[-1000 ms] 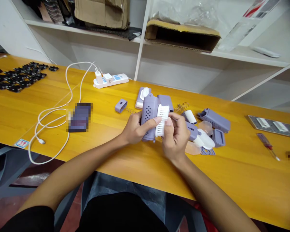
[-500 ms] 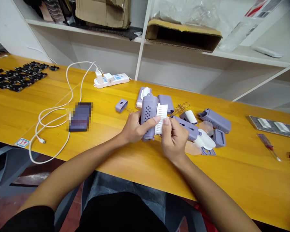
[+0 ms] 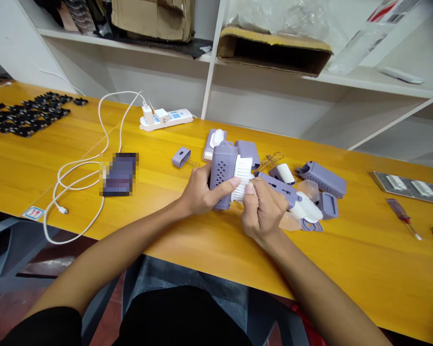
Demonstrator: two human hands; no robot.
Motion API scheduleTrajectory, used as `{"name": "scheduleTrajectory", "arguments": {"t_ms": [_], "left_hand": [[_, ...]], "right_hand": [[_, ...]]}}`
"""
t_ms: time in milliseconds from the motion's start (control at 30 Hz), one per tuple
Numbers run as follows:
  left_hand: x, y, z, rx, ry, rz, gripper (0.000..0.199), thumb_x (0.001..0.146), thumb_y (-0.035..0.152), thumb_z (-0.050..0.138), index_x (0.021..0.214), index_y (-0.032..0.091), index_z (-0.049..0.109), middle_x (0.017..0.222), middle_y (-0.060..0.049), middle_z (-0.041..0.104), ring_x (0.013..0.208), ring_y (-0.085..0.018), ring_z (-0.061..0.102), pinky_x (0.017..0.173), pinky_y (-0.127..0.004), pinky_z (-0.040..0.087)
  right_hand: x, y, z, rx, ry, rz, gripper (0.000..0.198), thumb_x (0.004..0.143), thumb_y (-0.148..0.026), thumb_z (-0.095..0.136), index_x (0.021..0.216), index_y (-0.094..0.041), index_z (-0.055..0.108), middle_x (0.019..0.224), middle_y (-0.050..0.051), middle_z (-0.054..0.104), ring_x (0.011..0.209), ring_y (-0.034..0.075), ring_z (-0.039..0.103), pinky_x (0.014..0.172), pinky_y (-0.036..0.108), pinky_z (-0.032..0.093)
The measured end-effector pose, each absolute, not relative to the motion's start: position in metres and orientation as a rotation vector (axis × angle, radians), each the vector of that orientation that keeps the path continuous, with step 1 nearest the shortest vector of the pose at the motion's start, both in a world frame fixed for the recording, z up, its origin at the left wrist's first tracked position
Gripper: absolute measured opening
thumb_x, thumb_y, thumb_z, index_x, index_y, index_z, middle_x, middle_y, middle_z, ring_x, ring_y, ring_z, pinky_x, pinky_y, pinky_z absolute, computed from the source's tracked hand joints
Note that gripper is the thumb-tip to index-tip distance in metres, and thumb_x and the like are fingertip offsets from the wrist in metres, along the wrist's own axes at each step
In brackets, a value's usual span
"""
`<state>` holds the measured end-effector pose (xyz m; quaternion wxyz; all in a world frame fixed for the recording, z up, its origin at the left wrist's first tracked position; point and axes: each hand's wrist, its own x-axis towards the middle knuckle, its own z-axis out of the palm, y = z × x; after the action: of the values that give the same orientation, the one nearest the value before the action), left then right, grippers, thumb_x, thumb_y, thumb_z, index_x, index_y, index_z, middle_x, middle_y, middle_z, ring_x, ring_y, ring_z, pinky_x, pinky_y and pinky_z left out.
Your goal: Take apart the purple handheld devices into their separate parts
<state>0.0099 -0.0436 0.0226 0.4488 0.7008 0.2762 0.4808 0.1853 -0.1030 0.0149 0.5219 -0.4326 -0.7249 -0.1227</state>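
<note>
My left hand (image 3: 202, 192) grips a purple perforated plastic housing (image 3: 222, 170) held upright over the orange table (image 3: 209, 240). A white bristle brush head (image 3: 242, 177) sits against the housing's right side. My right hand (image 3: 263, 209) pinches the lower end of that brush head with thumb and fingers. Behind my hands lie more purple housings (image 3: 323, 178), a purple strip with slots (image 3: 279, 185), white brush parts (image 3: 308, 206) and wire springs (image 3: 270, 159).
A pixelated phone (image 3: 119, 174) lies left of my hands with a white cable (image 3: 79, 173) looping to a power strip (image 3: 166, 118). Black small parts (image 3: 25, 113) fill the far left. A screwdriver (image 3: 402, 218) and a grey tray (image 3: 411, 188) sit at the right. Shelves with cardboard boxes (image 3: 274, 50) stand behind.
My right hand has slid slightly down along the brush head and the purple strip behind it shows more. The housing stays in my left hand, barely shifted.
</note>
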Motion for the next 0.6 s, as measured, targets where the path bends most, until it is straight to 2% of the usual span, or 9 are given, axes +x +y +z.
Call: {"name": "scheduleTrajectory", "arguments": {"t_ms": [100,200,300,467,600], "left_hand": [[0.0099,-0.0433,0.0213,1.74,0.681,1.202,0.043,0.096,0.06,0.077,0.086,0.021,0.06,0.074,0.0,0.059,0.069,-0.017,0.053,0.064,-0.032,0.042],[0.0105,-0.0438,0.0213,1.747,0.683,1.219,0.044,0.095,0.06,0.077,0.087,0.021,0.061,0.076,-0.001,0.061,0.07,-0.017,0.054,0.064,-0.032,0.043],[0.0112,-0.0443,0.0221,1.723,0.698,1.255,0.043,0.094,0.059,0.079,0.088,0.02,0.062,0.078,-0.001,0.063,0.07,-0.017,0.056,0.065,-0.032,0.044],[0.0119,-0.0452,0.0208,1.703,0.707,1.292,0.045,0.096,0.063,0.075,0.101,0.019,0.068,0.083,-0.003,0.067,0.076,-0.018,0.06,0.071,-0.033,0.051],[0.0126,-0.0468,0.0172,1.68,0.713,1.271,0.048,0.095,0.066,0.076,0.1,0.019,0.068,0.083,-0.003,0.067,0.074,-0.017,0.06,0.069,-0.031,0.051]], "right_hand": [[0.1862,-0.1038,0.0143,-1.004,-1.746,-0.246,0.031,0.116,-0.032,0.041,0.091,-0.024,0.059,0.071,0.001,0.055,0.06,0.018,0.052,0.059,0.036,0.039],[0.1838,-0.1043,0.0158,-0.977,-1.727,-0.236,0.026,0.114,-0.038,0.05,0.096,-0.024,0.063,0.07,0.0,0.056,0.058,0.017,0.052,0.057,0.034,0.039],[0.1798,-0.1046,0.0178,-1.016,-1.685,-0.191,0.022,0.11,-0.036,0.063,0.092,-0.023,0.062,0.068,-0.002,0.054,0.056,0.015,0.048,0.054,0.032,0.035],[0.1768,-0.1048,0.0173,-1.132,-1.623,0.013,0.032,0.112,-0.042,0.06,0.086,-0.024,0.058,0.066,-0.003,0.056,0.057,0.015,0.046,0.055,0.031,0.037],[0.1777,-0.1046,0.0123,-1.135,-1.564,0.252,0.037,0.112,-0.049,0.061,0.085,-0.025,0.055,0.064,-0.005,0.053,0.057,0.014,0.045,0.054,0.03,0.035]]}}
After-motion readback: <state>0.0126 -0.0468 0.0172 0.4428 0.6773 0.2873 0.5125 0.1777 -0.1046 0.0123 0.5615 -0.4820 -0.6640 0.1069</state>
